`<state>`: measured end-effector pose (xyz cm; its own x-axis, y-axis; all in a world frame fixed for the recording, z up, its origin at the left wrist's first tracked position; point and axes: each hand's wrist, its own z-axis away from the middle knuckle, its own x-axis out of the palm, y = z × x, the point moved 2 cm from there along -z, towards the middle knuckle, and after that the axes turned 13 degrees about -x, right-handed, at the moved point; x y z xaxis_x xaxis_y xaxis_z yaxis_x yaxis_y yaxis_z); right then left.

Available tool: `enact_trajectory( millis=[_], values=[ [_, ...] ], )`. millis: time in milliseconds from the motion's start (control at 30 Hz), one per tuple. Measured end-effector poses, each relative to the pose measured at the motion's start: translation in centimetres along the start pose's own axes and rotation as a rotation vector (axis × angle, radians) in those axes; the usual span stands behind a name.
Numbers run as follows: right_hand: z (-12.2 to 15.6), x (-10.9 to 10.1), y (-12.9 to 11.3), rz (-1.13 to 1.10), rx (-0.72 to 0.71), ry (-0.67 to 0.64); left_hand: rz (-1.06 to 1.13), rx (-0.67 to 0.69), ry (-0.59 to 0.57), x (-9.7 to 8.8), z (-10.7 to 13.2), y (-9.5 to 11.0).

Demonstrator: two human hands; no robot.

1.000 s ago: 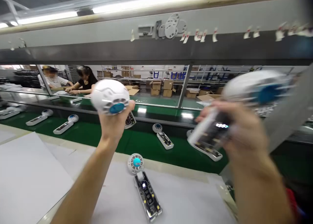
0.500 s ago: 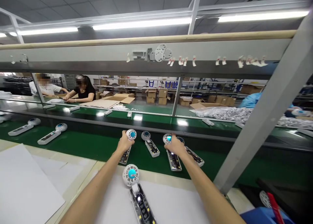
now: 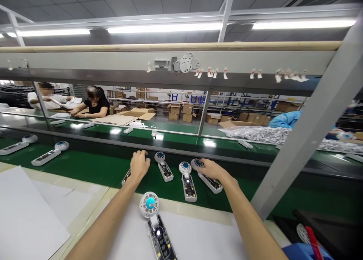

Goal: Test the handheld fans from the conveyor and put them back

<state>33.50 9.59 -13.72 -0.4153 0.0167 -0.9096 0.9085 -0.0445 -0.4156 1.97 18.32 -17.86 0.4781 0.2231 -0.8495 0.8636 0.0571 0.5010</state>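
Observation:
Several white hand-held fans with blue hubs and bare circuit boards lie on the green conveyor belt (image 3: 93, 169). My left hand (image 3: 138, 165) is curled over the head of the leftmost fan (image 3: 126, 177) of the group in front of me. My right hand (image 3: 211, 170) grips the rightmost fan (image 3: 211, 182) just below its head. Two fans lie free between my hands, one fan (image 3: 163, 167) further back and one fan (image 3: 187, 180) nearer. Another fan (image 3: 154, 224) with a lit board lies on the white table (image 3: 204, 237) between my forearms.
A slanted grey frame post (image 3: 300, 146) crosses at the right. Two more fans (image 3: 47, 156) lie on the belt at the left. White sheets (image 3: 25, 211) cover the table's left. Two people work at a far bench (image 3: 113, 120). A blue bin (image 3: 306, 252) is at the bottom right.
Both hands came down from near my face, where each held a fan, to the belt. The right hand let go of one fan and moved to the one beside it. Belt items drifted left.

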Motion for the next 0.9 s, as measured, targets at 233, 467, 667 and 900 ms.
enact_trajectory(
  millis=[233,467,667,900],
  values=[
    [-0.4,3.4,1.1,0.081,0.21,-0.187,-0.104,-0.006,-0.259,3.8,2.2,2.4],
    [-1.0,4.8,-0.5,0.0,0.193,-0.137,-0.087,-0.17,-0.358,4.4,0.5,1.6],
    [-0.6,3.5,-1.9,-0.293,0.166,0.057,0.031,-0.23,-0.324,4.2,0.4,1.1],
    [1.9,-0.6,-6.4,-0.898,-0.022,0.315,0.476,-0.318,-0.3,-0.3,0.0,0.2]
  ],
)
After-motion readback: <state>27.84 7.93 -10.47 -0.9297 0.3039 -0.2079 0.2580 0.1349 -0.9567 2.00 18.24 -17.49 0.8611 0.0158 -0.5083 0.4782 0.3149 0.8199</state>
